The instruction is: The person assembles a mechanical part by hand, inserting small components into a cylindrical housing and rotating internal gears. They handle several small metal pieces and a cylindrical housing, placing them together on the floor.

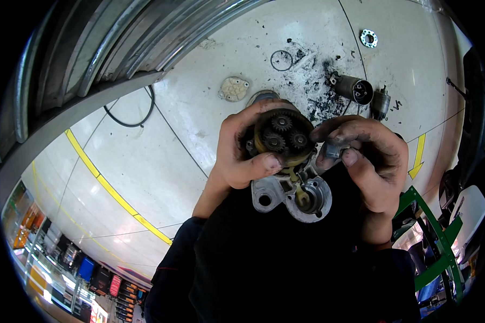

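Observation:
My left hand (240,145) is wrapped round a round gear housing, its thumb along the lower rim. Three small toothed planet gears (275,142) show inside the dark, greasy ring. Below it, part of the same assembly, is a grey cast-metal starter housing (264,196) with a bolt hole and a round opening. A yellowish fork lever (303,198) sits in that opening. My right hand (380,161) pinches a small grey piece (334,150) between thumb and fingers, right beside the gear ring. Its exact kind is unclear. Both hands have dark, greasy fingers.
Black debris (320,102) is scattered on the pale floor ahead. Around it lie a cylindrical motor casing (353,89), a smaller cylinder (381,103), a thin ring (281,60), a round cover plate (234,89) and a silver ring plate (368,39). A green metal frame (434,231) stands right.

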`<state>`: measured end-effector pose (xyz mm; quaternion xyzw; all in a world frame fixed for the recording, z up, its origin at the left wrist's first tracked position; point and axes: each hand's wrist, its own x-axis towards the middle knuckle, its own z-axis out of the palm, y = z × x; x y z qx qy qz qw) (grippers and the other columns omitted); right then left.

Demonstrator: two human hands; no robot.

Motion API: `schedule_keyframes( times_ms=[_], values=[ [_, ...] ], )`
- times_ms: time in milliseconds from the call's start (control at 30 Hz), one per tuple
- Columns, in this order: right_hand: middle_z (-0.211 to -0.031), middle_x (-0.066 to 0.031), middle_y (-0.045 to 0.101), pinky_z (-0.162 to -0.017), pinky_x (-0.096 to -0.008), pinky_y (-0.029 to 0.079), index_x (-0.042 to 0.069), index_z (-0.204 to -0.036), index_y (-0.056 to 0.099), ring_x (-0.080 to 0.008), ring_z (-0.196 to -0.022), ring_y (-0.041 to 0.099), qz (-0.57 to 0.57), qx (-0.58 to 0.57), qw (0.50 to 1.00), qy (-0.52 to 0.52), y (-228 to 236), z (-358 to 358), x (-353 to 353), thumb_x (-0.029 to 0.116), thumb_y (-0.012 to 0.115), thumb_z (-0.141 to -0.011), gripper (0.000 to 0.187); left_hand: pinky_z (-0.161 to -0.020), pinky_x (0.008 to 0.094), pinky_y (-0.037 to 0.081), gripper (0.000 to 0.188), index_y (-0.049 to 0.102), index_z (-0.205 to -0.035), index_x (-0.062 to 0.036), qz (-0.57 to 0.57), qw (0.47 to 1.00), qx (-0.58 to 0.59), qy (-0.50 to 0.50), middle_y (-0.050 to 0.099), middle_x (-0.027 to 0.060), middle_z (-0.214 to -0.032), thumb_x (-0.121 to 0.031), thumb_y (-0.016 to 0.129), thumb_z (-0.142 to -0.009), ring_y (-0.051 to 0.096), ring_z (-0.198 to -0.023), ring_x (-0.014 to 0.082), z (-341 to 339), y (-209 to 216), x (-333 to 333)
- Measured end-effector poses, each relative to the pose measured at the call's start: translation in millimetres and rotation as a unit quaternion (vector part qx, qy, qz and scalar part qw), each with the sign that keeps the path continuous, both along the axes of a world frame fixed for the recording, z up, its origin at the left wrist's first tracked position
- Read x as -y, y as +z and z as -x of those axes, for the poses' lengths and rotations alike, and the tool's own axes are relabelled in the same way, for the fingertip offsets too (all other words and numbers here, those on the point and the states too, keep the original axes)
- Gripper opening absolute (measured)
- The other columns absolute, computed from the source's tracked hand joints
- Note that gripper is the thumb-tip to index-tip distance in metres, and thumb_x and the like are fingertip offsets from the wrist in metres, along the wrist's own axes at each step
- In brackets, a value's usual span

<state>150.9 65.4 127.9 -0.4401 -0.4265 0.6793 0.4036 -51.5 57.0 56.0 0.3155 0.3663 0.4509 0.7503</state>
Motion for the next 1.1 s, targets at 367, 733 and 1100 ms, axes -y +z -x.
schedule_keyframes(
  times_ms=[367,733,1100],
  values=[
    [-0.099,-0.0192,0.063,-0.071,-0.0285,0.056,-0.009,-0.102,0.064,-0.0218,-0.083,0.069,-0.069,0.085,0.994,0.009,5.2,-0.1,-5.3,-0.004,0.072,-0.073,0.030,-0.088,0.0302,0.046,0.065,0.056,-0.115,0.0103,-0.028,0.999,-0.012,-0.020,0.064,0.0137,-0.103,-0.029,0.074,-0.066,0.061,-0.096,0.0187,1.3,-7.6,-1.8],
    [-0.079,-0.0189,0.067,-0.060,-0.0295,0.057,-0.005,-0.081,0.069,-0.0249,-0.071,0.071,-0.263,0.150,0.951,0.060,-6.8,-12.4,-10.2,0.014,0.085,-0.064,0.030,-0.087,0.0289,0.046,0.065,0.056,-0.115,0.0102,-0.028,0.999,-0.026,-0.027,0.065,0.0128,-0.101,-0.027,0.073,-0.064,0.061,-0.094,0.0179,2.0,-10.1,-1.4],
    [-0.080,-0.0100,0.065,-0.057,-0.0285,0.052,0.002,-0.079,0.067,-0.0222,-0.067,0.066,-0.225,0.240,0.932,0.150,-3.6,-11.3,-4.0,0.016,0.083,-0.064,0.026,-0.086,0.0282,0.046,0.059,0.057,-0.113,0.0090,0.003,0.999,-0.009,-0.048,0.065,0.0115,-0.098,-0.021,0.072,-0.064,0.060,-0.092,0.0162,-0.7,-6.7,-3.5]
  ],
)
